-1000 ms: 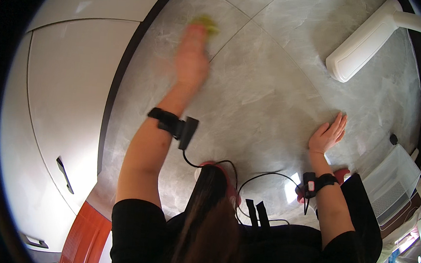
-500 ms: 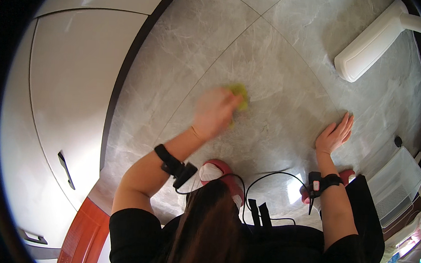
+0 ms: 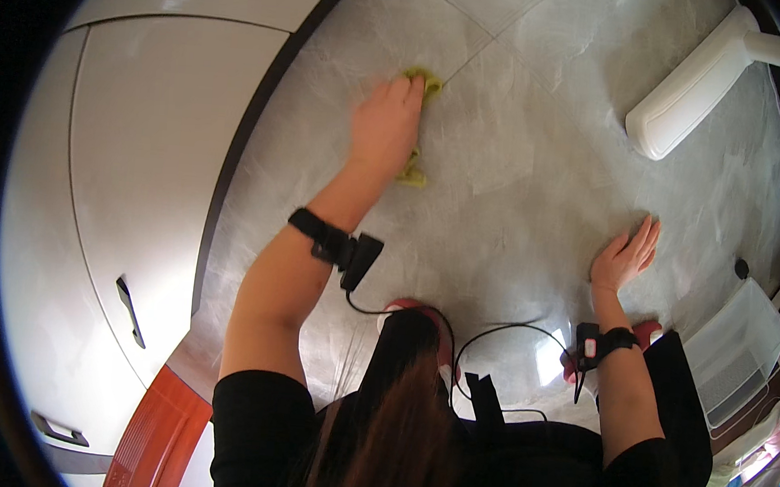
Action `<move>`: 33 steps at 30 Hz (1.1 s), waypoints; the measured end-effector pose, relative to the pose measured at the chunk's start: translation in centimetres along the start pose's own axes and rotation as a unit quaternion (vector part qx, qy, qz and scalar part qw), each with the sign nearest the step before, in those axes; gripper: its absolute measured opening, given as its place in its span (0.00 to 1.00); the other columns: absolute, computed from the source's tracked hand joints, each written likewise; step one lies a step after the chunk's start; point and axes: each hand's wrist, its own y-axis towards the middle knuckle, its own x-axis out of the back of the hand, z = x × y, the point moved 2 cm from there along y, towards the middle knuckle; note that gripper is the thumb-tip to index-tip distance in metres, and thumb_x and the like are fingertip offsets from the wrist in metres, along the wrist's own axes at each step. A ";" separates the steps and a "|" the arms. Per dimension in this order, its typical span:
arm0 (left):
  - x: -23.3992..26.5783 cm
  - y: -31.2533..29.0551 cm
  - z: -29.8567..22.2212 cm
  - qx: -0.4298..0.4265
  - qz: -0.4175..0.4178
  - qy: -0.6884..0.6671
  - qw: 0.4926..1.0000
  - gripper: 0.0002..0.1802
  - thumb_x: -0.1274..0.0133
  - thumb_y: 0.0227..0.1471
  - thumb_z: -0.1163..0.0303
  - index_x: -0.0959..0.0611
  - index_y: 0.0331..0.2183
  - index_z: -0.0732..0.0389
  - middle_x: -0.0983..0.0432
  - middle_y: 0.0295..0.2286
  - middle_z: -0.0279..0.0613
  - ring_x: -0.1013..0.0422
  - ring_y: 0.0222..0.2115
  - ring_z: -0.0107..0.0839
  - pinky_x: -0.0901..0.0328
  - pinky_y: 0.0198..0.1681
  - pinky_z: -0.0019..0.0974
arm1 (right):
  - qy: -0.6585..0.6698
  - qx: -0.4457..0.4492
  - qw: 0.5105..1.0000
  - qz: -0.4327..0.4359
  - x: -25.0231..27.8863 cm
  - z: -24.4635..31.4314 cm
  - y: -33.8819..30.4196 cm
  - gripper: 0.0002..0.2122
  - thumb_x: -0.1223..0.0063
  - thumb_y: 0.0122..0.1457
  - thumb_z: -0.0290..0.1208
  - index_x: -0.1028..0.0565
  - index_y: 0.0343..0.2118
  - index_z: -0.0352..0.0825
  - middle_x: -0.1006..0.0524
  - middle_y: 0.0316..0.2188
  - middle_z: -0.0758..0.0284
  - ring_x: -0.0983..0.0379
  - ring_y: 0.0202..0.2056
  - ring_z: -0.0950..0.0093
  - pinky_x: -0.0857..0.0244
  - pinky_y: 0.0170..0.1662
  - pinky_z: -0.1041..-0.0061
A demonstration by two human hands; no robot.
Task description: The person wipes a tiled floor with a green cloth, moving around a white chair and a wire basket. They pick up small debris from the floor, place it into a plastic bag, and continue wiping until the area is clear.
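Observation:
My left hand (image 3: 387, 121) presses a yellow-green cloth (image 3: 424, 80) against the grey marbled tile floor (image 3: 503, 179). Its fingers are closed over the cloth, which pokes out past the fingertips and below the palm. My right hand (image 3: 625, 255) lies flat on the tiles farther right, fingers stretched and holding nothing. Each forearm wears a black strap with a small device, and a black cable runs from the left one toward my body.
White cabinets (image 3: 172, 129) with a dark base strip stand along the left. A white foot-like piece of furniture (image 3: 685, 92) rests on the floor at the upper right. Beside my right arm is a white mesh-sided bin (image 3: 735, 354). My red slippers (image 3: 417, 311) are below.
My left hand has swept the cloth forward and slightly left over the floor. My right hand stays planted in nearly the same spot.

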 end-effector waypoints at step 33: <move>-0.2 -6.4 12.5 0.202 -0.148 -0.073 0.965 0.19 0.48 0.57 0.72 0.21 0.52 0.59 0.23 0.43 0.50 0.27 0.43 0.48 0.32 0.47 0.46 | -0.006 0.008 1.000 0.006 0.1 0.2 -0.3 0.28 0.61 0.64 0.34 0.43 0.67 0.36 0.46 0.69 0.57 0.53 0.69 0.60 0.65 0.69 0.54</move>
